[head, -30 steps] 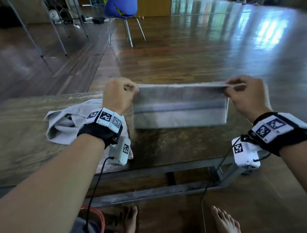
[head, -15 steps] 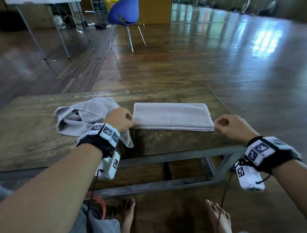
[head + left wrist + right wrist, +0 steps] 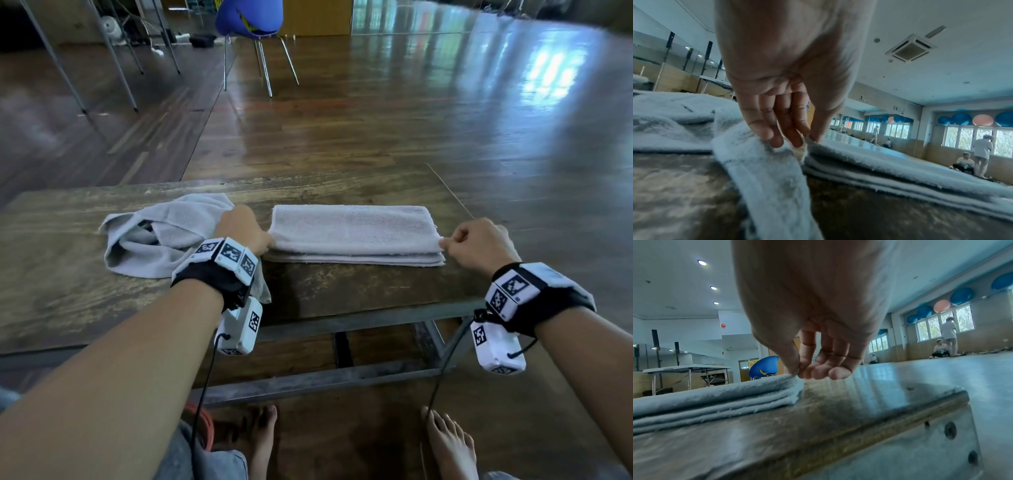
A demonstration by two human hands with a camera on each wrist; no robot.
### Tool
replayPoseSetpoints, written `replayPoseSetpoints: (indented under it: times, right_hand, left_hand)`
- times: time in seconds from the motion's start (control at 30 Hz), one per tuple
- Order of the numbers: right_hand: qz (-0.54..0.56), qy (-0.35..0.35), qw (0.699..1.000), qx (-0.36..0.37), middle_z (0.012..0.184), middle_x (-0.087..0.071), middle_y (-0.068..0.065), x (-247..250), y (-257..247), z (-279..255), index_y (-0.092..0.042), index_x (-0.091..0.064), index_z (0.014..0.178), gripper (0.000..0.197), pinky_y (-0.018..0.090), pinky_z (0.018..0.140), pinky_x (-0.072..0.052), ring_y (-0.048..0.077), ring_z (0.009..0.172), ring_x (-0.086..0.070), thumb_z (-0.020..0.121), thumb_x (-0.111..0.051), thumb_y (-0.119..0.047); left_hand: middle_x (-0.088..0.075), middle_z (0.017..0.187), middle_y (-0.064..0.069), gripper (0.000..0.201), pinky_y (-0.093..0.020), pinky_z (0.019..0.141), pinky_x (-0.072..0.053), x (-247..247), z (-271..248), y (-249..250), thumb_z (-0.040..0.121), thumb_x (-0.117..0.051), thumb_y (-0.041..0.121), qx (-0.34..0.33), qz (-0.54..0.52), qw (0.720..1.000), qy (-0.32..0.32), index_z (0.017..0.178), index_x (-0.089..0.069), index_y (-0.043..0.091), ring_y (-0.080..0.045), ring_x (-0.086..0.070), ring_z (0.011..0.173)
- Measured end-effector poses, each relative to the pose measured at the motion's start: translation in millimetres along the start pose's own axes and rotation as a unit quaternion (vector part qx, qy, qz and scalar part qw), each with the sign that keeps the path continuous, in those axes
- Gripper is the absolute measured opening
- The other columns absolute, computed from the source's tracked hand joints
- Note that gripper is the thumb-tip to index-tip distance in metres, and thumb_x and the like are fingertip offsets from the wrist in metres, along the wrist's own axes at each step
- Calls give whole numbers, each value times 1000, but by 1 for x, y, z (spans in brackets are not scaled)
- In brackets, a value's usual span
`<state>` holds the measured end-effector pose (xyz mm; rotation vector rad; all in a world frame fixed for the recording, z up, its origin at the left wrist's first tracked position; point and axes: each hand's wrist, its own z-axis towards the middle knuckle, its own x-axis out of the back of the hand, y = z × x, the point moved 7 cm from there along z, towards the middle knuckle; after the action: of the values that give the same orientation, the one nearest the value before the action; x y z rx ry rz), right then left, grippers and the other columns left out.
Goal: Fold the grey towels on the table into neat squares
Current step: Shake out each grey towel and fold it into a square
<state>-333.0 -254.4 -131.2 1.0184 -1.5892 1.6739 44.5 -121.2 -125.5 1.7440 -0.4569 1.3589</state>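
Observation:
A grey towel (image 3: 354, 233) lies folded into a long strip on the wooden table (image 3: 68, 301), several layers thick at its near edge. My left hand (image 3: 265, 241) pinches its near left corner (image 3: 809, 141) between thumb and fingers. My right hand (image 3: 445, 245) pinches the near right corner (image 3: 795, 373) of the top layer. A second grey towel (image 3: 161, 236) lies crumpled to the left, partly under my left wrist, and one flap (image 3: 766, 175) of it drapes toward the table's front edge.
The table's right end (image 3: 920, 402) lies just beyond my right hand, with a metal frame (image 3: 342, 377) below. My bare feet (image 3: 448, 445) are under the front edge. A blue chair (image 3: 250, 20) and folding tables stand on the floor behind.
A second ago both hands held the towel lifted and stretched in the air. They have laid it down folded on the table and now pinch its near corners.

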Motion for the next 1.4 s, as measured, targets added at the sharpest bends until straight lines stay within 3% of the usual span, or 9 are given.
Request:
replayPoseSetpoints:
  times: [0.17, 0.33, 0.53, 0.77, 0.83, 0.9, 1.07, 1.17, 1.4]
  right_hand:
    - [30, 7, 999, 17, 79, -69, 7, 12, -6, 0, -12, -68, 60, 31, 32, 78, -40, 29, 94, -59, 88, -71, -26]
    - [-134, 12, 990, 52, 95, -63, 4, 1, -15, -16, -21, -61, 80, 15, 38, 74, -49, 28, 87, -59, 84, -65, -35]
    - [-123, -129, 949, 260, 138, -57, 0, -40, -59, -34, -24, -58, 135, 36, 45, 113, -36, 21, 132, -46, 101, -52, -36]
    - [-234, -130, 938, 222, 87, -71, -1, -32, -78, -43, -19, -72, 71, 42, 37, 80, -53, 22, 84, -66, 93, -52, -48]
    - [-241, -86, 934, 251, 88, -70, -8, -29, -90, -53, -26, -69, 71, 37, 34, 78, -51, 18, 83, -64, 93, -52, -50]
    - [-160, -82, 942, 283, 107, -67, -8, -35, -102, -64, -32, -69, 96, 19, 37, 90, -50, 16, 100, -61, 95, -55, -45]
    - [-126, -193, 922, 310, 161, -29, 0, -81, -106, -79, -26, -36, 153, 60, 46, 121, -22, 22, 148, -25, 98, -55, -45]
    - [-127, -259, 912, 292, 169, -5, -4, -99, -93, -76, -38, -21, 158, 66, 44, 124, -3, 18, 155, 0, 99, -46, -56]
    - [-171, -258, 923, 228, 166, 20, -15, -104, -62, -59, -46, 4, 158, 102, 48, 122, 11, 13, 152, 21, 74, -31, -93]
  left_hand:
    - [-68, 81, -17, 26, -38, 62, -49, 12, -7, 1, 80, -77, 15, 2, -23, 1000, -13, 78, -66, -8, -33, -65, 77]
    - [-71, 94, -15, 19, -42, 79, -53, 2, -17, 7, 80, -72, 16, -61, -11, 998, 6, 93, -70, 1, -30, -66, 89]
    - [-61, 114, -3, 24, -39, 94, -48, -25, -29, 51, 88, -67, 32, -237, -6, 968, -77, 107, -65, 18, -21, -57, 104]
    - [-71, 64, 4, 39, -25, 58, -48, -35, -40, 65, 77, -71, 54, -240, 67, 956, -156, 64, -71, 18, -10, -65, 61]
    - [-69, 73, 9, 30, -27, 64, -49, -39, -48, 75, 79, -73, 52, -256, 47, 952, -158, 71, -69, 24, -5, -64, 65]
    - [-61, 104, 8, 20, -36, 83, -49, -44, -57, 88, 83, -70, 49, -286, 48, 947, -141, 93, -64, 32, -10, -59, 91]
    - [-9, 165, 1, 79, -52, 119, -17, -73, -67, 85, 89, -58, 58, -263, 106, 936, -208, 153, -22, 30, -26, -7, 152]
    - [13, 166, 4, 87, -55, 122, -1, -85, -69, 73, 90, -47, 68, -258, 148, 918, -261, 156, 2, 39, -22, 12, 153]
    - [24, 163, 8, 94, -49, 123, 7, -89, -67, 55, 85, -39, 79, -275, 148, 917, -250, 153, 14, 44, -15, 21, 151]
